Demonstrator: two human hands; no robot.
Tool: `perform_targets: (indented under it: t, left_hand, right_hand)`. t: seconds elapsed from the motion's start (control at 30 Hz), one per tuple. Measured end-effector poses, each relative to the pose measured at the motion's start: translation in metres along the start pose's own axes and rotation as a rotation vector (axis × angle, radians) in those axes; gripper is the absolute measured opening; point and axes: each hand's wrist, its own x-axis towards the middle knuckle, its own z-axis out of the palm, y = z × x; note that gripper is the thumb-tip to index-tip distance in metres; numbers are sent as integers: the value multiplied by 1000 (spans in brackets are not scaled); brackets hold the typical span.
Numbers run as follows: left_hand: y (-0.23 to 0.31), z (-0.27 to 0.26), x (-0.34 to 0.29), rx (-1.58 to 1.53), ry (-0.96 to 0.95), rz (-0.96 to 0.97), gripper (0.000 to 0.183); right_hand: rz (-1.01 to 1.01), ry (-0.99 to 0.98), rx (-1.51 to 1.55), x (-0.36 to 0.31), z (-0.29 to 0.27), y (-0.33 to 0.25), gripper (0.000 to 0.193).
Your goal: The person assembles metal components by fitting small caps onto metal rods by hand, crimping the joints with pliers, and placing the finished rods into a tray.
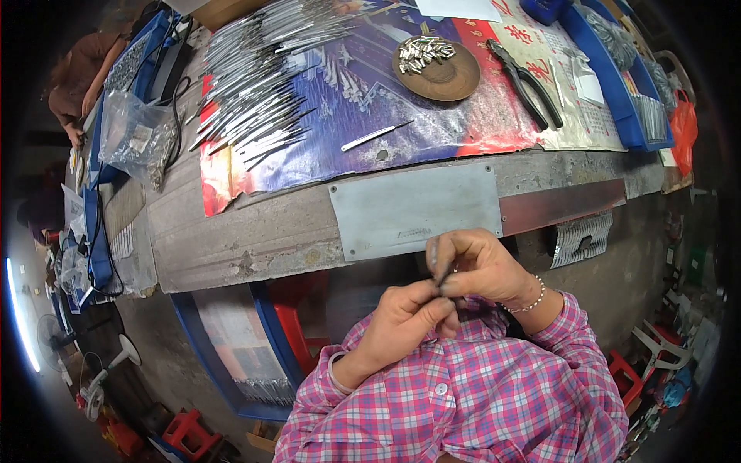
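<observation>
In front of my body, below the bench edge, both hands meet with their fingertips together. My left hand [403, 318] is closed in a pinch, and so is my right hand [485, 270]. Between them sits a small dark, thin piece [443, 281], mostly hidden by the fingers, so its kind does not show. On the bench beyond lies a single slim silver rod with a dark pointed tip [377, 136]. A big heap of similar slim metal rods [255, 100] spreads to its left. A round brown dish [444, 89] holds short shiny metal pieces [426, 52].
Black-handled pliers [529, 86] lie right of the dish. Blue bins [644, 127] stand at the far right; a clear plastic bag [137, 135] is at the left. A pale metal plate [417, 212] is fixed to the bench front. A blue tray [266, 332] sits below. Another person [81, 73] is at far left.
</observation>
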Motion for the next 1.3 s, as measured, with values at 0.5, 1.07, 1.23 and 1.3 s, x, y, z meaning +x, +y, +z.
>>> perform_targets:
  t: [0.5, 1.07, 1.23, 1.3]
  left_hand:
    - [-6, 2, -6, -250, -33, -50, 16]
    - [-5, 4, 2, 313, 430, 398, 15]
    - [3, 13, 7, 441, 295, 342, 15]
    - [3, 15, 10, 486, 202, 347, 14]
  right_hand:
    - [-153, -41, -91, -4, 0, -6, 12]
    - [-128, 83, -198, -18, 4, -2, 31]
    - [-115, -122, -358, -23, 13, 21, 35]
    - [-63, -108, -225, -22, 19, 31, 35]
